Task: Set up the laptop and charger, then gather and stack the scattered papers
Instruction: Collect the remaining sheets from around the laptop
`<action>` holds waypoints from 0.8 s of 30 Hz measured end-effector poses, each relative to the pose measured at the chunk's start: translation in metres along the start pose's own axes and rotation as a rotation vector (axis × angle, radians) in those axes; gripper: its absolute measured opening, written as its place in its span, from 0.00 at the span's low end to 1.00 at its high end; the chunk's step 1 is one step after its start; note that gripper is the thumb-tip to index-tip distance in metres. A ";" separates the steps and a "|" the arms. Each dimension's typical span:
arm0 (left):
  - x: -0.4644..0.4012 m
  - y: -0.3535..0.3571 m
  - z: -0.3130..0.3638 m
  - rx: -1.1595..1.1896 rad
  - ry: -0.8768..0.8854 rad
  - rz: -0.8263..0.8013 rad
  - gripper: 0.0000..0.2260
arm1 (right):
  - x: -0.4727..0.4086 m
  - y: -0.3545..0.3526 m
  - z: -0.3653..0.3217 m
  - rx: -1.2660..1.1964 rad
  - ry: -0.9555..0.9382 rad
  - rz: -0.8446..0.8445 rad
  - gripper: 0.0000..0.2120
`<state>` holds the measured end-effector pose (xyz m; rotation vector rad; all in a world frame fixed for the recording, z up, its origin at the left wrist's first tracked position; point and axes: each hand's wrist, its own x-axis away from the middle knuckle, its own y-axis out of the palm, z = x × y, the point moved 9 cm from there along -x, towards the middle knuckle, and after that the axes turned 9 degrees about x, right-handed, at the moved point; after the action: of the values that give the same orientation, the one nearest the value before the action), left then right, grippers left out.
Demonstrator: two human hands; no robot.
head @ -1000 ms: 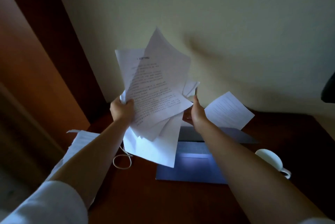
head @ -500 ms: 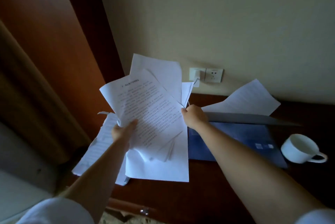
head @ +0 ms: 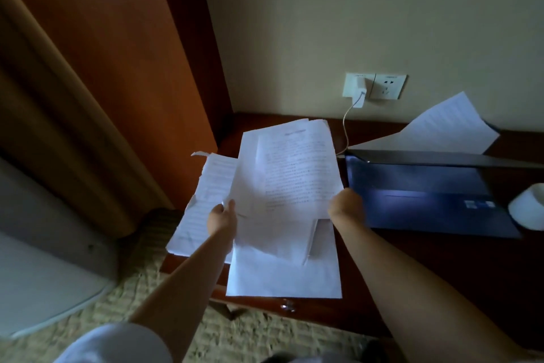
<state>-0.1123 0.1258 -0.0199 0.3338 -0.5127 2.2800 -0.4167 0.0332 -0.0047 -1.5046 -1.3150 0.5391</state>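
**While the bundle comes down: papers now low over the counter, stack not squared**

Since a second ago, you've dropped the sheaf of papers (head: 294,174) from up against the wall to just above the counter (head: 441,268), and it's flatter and less fanned than it was. Your left hand (head: 221,220) pinches the sheaf's near-left edge, thumb on top. Your right hand (head: 346,206) is at its near-right corner; fingers are hidden under the sheets, so I read it as gripping, not confirmed.

Landmark is the laptop (head: 426,195):
- Sheaf: just left of the laptop, held by both hands.
- Blank sheet (head: 282,271): left of the laptop, flat on the counter under the sheaf, near edge at the counter's front.
- Lined sheets (head: 203,201): further left of the laptop, overhanging the counter's left end.
- Loose sheet (head: 435,127): behind the laptop lid, propped toward the wall.
- Charger (head: 359,95): in the wall socket, behind and left of the laptop, cable running down toward its back-left corner.
- Cup (head: 527,206): right of the laptop.

Read: laptop open, charger plugged in, so setup looks done. Gathering is partway. At least three lots are outside the sheaf. Likely next: set it on the blank sheet, then collect the rest. Watch the overhanging lined sheets, they could slide off.
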 end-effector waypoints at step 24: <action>-0.019 0.049 -0.024 0.117 -0.440 -0.790 0.22 | 0.004 0.047 -0.013 -0.275 -0.033 -0.403 0.21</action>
<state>-0.1375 0.0940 -0.0609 0.9272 -0.3683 1.4645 -0.3830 0.0372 -0.0398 -1.3960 -1.7179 0.1269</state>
